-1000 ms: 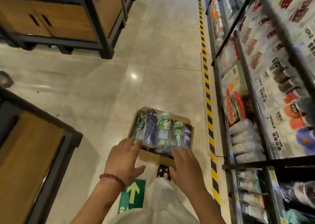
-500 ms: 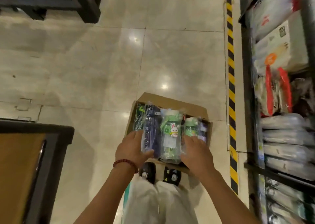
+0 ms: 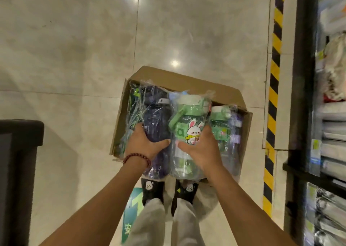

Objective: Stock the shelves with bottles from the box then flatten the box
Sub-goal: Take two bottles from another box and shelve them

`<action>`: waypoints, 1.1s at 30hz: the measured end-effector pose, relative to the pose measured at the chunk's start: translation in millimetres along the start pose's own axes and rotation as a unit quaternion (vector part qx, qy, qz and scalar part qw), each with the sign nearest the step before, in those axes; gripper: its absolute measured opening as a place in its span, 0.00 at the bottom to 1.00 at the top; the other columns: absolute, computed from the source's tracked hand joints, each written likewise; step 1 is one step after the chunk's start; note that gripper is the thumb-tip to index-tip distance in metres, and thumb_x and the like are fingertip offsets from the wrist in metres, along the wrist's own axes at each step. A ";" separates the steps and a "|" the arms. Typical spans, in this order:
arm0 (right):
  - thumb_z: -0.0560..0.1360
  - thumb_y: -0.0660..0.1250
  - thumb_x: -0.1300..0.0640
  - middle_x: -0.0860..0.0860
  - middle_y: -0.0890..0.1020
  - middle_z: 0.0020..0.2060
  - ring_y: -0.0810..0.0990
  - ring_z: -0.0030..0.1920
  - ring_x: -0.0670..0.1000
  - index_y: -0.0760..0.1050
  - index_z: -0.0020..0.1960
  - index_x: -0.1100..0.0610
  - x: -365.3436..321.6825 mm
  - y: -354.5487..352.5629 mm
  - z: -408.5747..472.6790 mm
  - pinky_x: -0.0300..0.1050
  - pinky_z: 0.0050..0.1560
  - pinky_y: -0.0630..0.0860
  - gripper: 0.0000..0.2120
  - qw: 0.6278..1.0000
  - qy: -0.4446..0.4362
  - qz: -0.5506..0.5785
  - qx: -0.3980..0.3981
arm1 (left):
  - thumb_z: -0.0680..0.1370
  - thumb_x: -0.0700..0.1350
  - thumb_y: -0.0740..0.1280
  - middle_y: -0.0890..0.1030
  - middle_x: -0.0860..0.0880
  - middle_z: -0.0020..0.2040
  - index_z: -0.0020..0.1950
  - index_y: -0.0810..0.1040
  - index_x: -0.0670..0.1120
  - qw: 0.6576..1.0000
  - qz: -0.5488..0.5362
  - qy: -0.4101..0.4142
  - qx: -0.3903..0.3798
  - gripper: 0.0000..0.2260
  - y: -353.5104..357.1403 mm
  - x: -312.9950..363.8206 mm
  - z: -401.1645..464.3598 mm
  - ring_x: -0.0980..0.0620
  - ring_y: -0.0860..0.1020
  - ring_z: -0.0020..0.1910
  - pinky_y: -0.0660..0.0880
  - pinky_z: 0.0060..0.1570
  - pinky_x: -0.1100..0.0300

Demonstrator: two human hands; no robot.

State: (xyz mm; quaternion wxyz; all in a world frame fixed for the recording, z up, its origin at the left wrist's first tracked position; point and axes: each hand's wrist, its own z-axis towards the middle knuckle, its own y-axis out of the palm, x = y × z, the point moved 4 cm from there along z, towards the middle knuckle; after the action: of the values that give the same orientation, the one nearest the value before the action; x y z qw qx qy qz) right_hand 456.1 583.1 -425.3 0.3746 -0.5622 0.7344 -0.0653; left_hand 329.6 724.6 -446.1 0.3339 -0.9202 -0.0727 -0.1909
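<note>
I see my left hand (image 3: 145, 145) with its grip curled round the dark purple bottle (image 3: 156, 122) and my right hand (image 3: 201, 149) clasping the green rabbit bottle (image 3: 189, 120), both over the cardboard box (image 3: 187, 81).

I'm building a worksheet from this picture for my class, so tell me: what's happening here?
A person is standing over an open cardboard box on a shop floor, with shelving at the right. The left hand grips a dark purple bottle, and the right hand grips a green bottle with a rabbit picture. Both bottles are in clear plastic wrap. More wrapped bottles sit in the box, so stocking is not finished and the box is not yet flattened.
</note>
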 end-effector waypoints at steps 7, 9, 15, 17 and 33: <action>0.61 0.79 0.50 0.51 0.77 0.55 0.79 0.51 0.52 0.62 0.62 0.50 6.9 9.6 5.4 0.51 0.51 0.78 0.37 0.992 0.002 0.125 0.025 | 0.56 0.57 0.80 0.77 0.54 0.43 0.53 0.70 0.49 0.997 -0.051 -0.057 -0.027 0.32 3.9 -3.8 12.5 0.51 0.78 0.42 0.79 0.44 0.53; 0.61 0.79 0.52 0.51 0.78 0.52 0.80 0.48 0.51 0.61 0.59 0.47 5.0 8.1 5.7 0.50 0.49 0.78 0.34 0.989 0.006 0.148 0.012 | 0.58 0.52 0.81 0.79 0.50 0.46 0.50 0.70 0.49 0.992 -0.094 -0.065 -0.043 0.28 0.7 -2.8 9.2 0.50 0.80 0.42 0.80 0.40 0.52; 0.57 0.75 0.51 0.47 0.80 0.47 0.80 0.39 0.38 0.63 0.55 0.40 -9.4 -7.1 -6.9 0.29 0.33 0.72 0.32 0.978 -0.007 0.205 -0.030 | 0.60 0.42 0.81 0.77 0.50 0.54 0.60 0.68 0.47 0.978 -0.206 -0.027 -0.009 0.33 -16.3 7.2 -17.6 0.47 0.77 0.55 0.76 0.50 0.54; 0.57 0.75 0.51 0.43 0.80 0.44 0.80 0.37 0.36 0.65 0.53 0.40 -14.7 -16.9 -16.9 0.26 0.31 0.71 0.30 0.973 -0.015 0.228 -0.031 | 0.60 0.41 0.82 0.76 0.48 0.56 0.61 0.67 0.47 0.976 -0.218 -0.012 -0.011 0.35 -25.2 14.5 -27.2 0.47 0.76 0.55 0.75 0.54 0.50; 0.56 0.75 0.59 0.43 0.83 0.44 0.82 0.44 0.42 0.71 0.54 0.48 -157.1 -242.8 -156.5 0.36 0.40 0.78 0.28 0.892 -0.240 0.365 0.118 | 0.51 0.52 0.80 0.79 0.50 0.54 0.59 0.70 0.49 0.917 -0.280 0.285 0.009 0.39 -206.5 239.6 -171.4 0.56 0.79 0.52 0.79 0.51 0.54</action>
State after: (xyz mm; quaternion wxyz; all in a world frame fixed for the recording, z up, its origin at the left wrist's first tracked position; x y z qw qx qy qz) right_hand 560.8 582.4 -113.6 0.6009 -0.2048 0.7622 0.1266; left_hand 443.4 774.2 -108.5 0.2817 -0.7656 -0.2313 -0.5301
